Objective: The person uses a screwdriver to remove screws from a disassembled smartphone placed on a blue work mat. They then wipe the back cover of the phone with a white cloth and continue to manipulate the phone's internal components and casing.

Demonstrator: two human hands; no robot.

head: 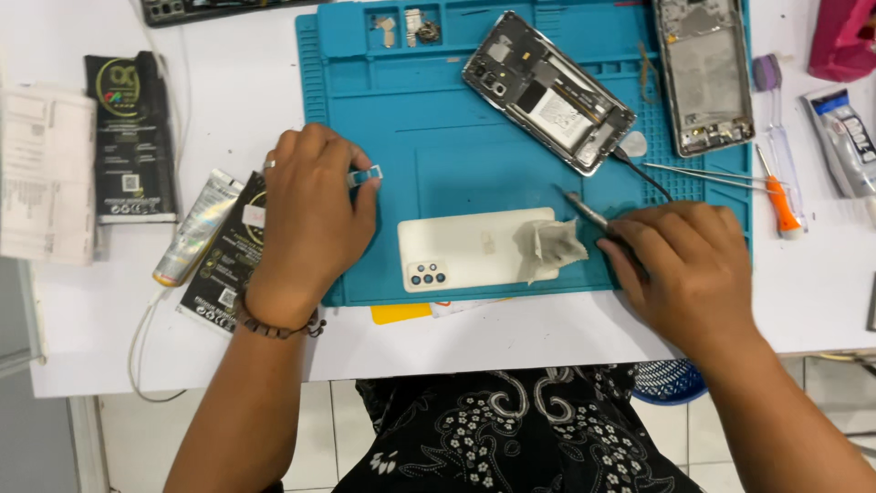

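Note:
My left hand [310, 219] pinches a small light-blue part [365, 174] over the left side of the blue work mat [401, 119]. My right hand [689, 265] grips metal tweezers [584, 210] whose tip points up and left, just right of a crumpled white tissue [550, 245]. That tissue lies on a white phone back cover [465, 248] with its camera cluster at the lower left. An opened phone body [547, 91] rests diagonally at the top of the mat.
A second phone frame [704, 73] lies at the mat's top right, with an orange-handled screwdriver [780, 205], thin metal probes [703, 172] and a glue tube [844, 137] beside it. Black battery packs [132, 137] and a silver tube [196, 228] lie left. Small parts sit in the mat's top trays [406, 27].

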